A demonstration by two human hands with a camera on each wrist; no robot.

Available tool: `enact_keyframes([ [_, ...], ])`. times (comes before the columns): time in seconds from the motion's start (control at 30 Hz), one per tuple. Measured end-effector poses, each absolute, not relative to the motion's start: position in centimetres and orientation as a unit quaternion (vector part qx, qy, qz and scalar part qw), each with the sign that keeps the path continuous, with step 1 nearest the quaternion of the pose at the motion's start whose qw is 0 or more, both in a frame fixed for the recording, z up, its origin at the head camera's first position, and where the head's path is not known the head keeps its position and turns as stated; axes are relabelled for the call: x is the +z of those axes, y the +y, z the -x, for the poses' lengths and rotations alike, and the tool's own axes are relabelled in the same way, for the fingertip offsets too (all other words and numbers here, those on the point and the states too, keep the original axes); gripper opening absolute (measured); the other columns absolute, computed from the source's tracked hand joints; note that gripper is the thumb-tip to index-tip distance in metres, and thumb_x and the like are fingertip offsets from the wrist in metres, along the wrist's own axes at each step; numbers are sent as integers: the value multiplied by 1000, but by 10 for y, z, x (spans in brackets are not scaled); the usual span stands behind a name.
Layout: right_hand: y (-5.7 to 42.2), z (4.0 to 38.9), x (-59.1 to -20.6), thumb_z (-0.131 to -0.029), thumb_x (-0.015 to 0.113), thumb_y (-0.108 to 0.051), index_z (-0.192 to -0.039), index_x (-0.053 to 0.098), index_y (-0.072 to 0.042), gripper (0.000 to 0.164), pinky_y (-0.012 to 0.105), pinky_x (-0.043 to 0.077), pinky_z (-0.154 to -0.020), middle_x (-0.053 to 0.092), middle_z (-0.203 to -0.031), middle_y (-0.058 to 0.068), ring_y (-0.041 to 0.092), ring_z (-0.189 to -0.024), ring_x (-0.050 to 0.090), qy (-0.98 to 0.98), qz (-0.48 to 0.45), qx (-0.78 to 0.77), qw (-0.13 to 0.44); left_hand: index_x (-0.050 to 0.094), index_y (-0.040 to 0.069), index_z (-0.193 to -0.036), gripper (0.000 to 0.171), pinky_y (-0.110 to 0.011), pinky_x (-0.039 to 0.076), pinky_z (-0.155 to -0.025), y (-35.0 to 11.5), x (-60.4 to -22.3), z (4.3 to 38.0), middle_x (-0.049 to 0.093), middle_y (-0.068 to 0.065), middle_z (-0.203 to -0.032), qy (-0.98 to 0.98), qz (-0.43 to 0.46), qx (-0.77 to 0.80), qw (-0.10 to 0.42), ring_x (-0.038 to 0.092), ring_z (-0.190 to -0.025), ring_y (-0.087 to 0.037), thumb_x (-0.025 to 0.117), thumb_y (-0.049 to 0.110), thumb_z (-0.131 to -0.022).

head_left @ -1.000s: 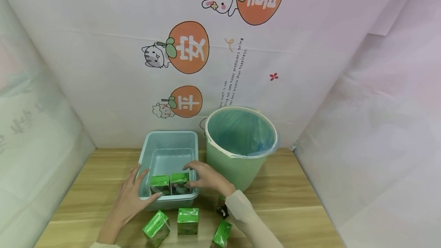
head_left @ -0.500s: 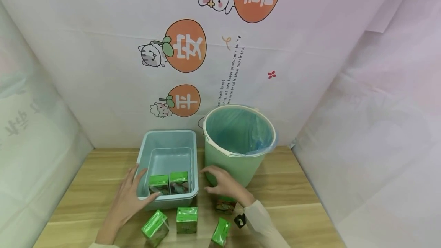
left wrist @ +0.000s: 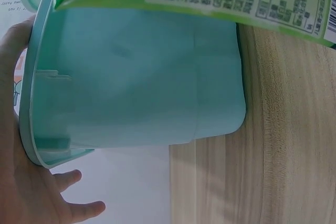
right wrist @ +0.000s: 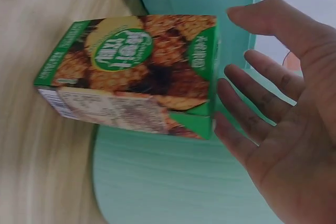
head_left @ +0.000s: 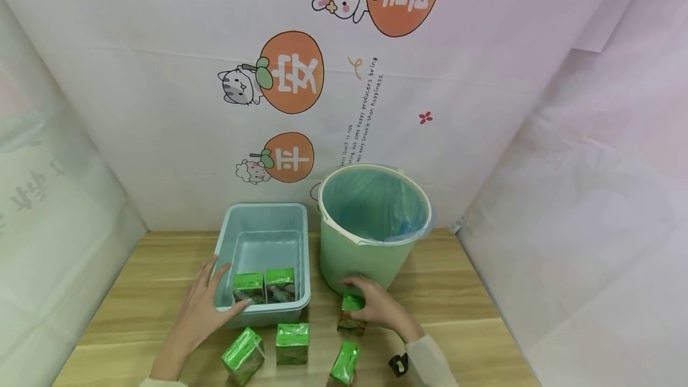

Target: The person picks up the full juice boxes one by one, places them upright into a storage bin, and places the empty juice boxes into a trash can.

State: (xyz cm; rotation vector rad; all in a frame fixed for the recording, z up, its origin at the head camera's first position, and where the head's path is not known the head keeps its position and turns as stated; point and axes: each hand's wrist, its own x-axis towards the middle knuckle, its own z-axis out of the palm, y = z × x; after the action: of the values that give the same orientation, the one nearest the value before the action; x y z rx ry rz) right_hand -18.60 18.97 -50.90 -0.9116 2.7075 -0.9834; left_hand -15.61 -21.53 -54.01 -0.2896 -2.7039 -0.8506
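Observation:
My left hand (head_left: pixel 200 310) lies over the near-left corner of a light blue plastic tub (head_left: pixel 269 212), thumb along the front rim and fingers at the left rim. Two green-topped cartons (head_left: pixel 279 285) stand side by side inside the tub. My right hand (head_left: pixel 383 309) is at a small printed carton (head_left: pixel 352 323) on the table. In the right wrist view, that hand's spread fingers (right wrist: pixel 252 114) reach around the green top end of the carton (right wrist: pixel 136 66), with the thumb held apart from it.
Right of the tub stands a green bucket (head_left: pixel 349 261) with a bluish liner. Nearer stand more green cartons (head_left: pixel 292 344), one tilted carton (head_left: pixel 243 354) on the left and another carton (head_left: pixel 344 364) on the right. A small black item (head_left: pixel 398 365) shows by the right sleeve.
My right hand has left the cartons in the tub, moving right and then down toward the carton beside the bucket. My left hand stays at the tub's corner.

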Motion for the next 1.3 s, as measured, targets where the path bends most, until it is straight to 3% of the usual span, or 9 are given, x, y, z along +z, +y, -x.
enact_keyframes([
  [0.37, 202, 181, -524, -90, 83, -12, -132, 66, 2, 48, 52, 57, -99, 70, -129, 15, 39, -117, 66, 891, 262, -365, 57, 48, 6, -154, 92, -86, 27, -108, -215, -540, 157, 24, -24, -171, -938, 102, -292, 153, 27, -150, -59, 84, 54, -85],
  [0.9, 206, 182, -540, -80, 88, -10, -120, 70, -2, 45, 39, 59, -85, 70, -118, 11, 32, -103, 67, 901, 228, -366, 42, 48, 6, -154, 91, -85, 30, -107, -215, -540, 156, 26, -25, -170, -938, 101, -290, 161, 27, -149, -59, 84, 53, -85],
  [1.3, 206, 184, -545, -74, 88, -7, -114, 73, -5, 43, 30, 57, -77, 72, -110, 6, 17, -93, 64, 900, 219, -376, 20, 48, 7, -155, 91, -85, 28, -109, -216, -540, 156, 24, -24, -170, -940, 100, -290, 150, 26, -151, -58, 84, 55, -86],
])
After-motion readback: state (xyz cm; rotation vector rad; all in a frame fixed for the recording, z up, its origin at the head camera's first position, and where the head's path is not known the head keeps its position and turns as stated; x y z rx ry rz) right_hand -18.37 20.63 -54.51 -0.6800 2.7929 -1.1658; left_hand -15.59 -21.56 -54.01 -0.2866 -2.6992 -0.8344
